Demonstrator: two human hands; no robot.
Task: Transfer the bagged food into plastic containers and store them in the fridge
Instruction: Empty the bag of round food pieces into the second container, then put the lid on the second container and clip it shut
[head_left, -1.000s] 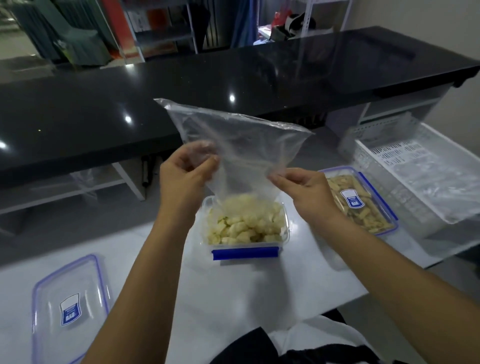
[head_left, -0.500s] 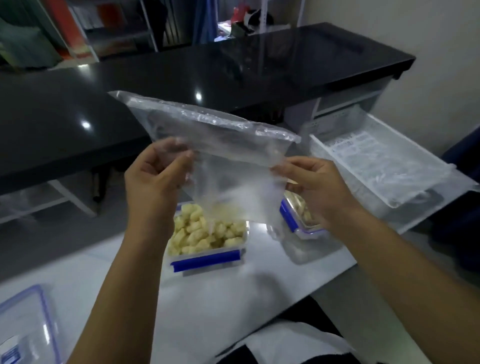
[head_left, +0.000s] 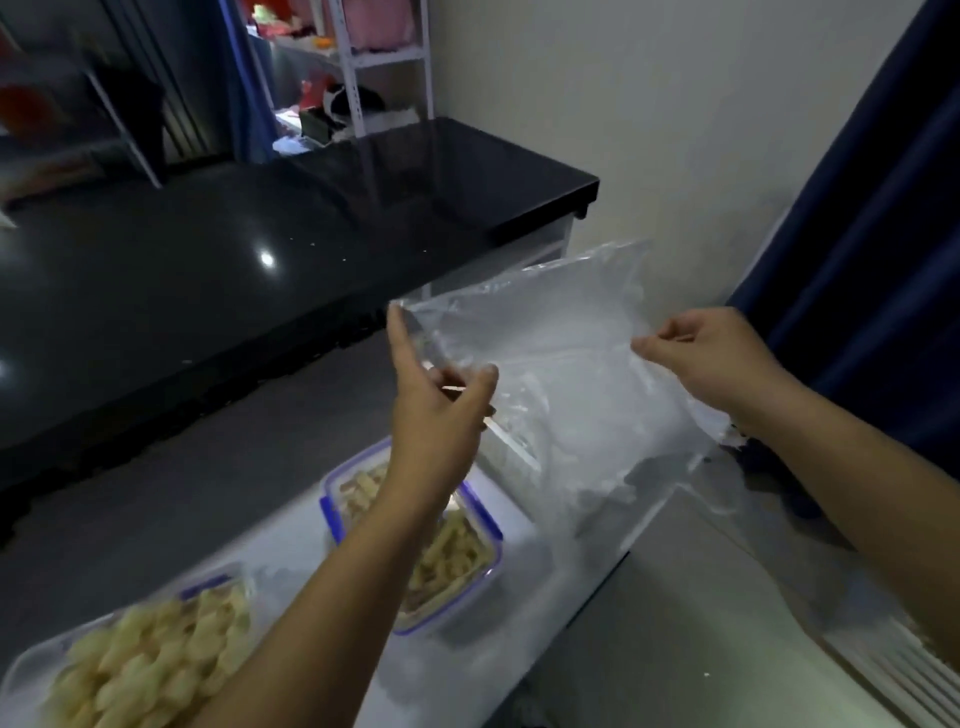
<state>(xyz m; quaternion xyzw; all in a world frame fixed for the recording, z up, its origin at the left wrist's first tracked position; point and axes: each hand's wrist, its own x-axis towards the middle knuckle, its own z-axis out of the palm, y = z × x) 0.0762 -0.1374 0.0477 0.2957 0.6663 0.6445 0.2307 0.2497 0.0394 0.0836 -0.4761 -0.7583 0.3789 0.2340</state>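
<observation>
A clear, empty-looking plastic bag (head_left: 561, 374) is held up in the air beyond the right end of the white bench (head_left: 457, 665), stretched between both hands. The left hand (head_left: 436, 410) has its forefinger raised straight along the bag's left edge while the thumb and lower fingers close loosely on the film beside it. The right hand (head_left: 711, 358) has its fingers curled, pinching the bag's opposite edge between thumb and forefinger.

On the bench, near its right end and partly under the left forearm, sits a clear rectangular plastic container with a blue rim (head_left: 467, 525), holding pale stick-shaped snacks. Toward the near left corner stands a second clear plastic container (head_left: 130, 660), heaped with pale yellow puffed pieces and blurred by motion.

Behind the bench runs a glossy black countertop (head_left: 291, 244). A dark blue curtain (head_left: 872, 249) hangs at the right, and a white slatted tray (head_left: 904, 670) shows at the lower right corner of the view.
</observation>
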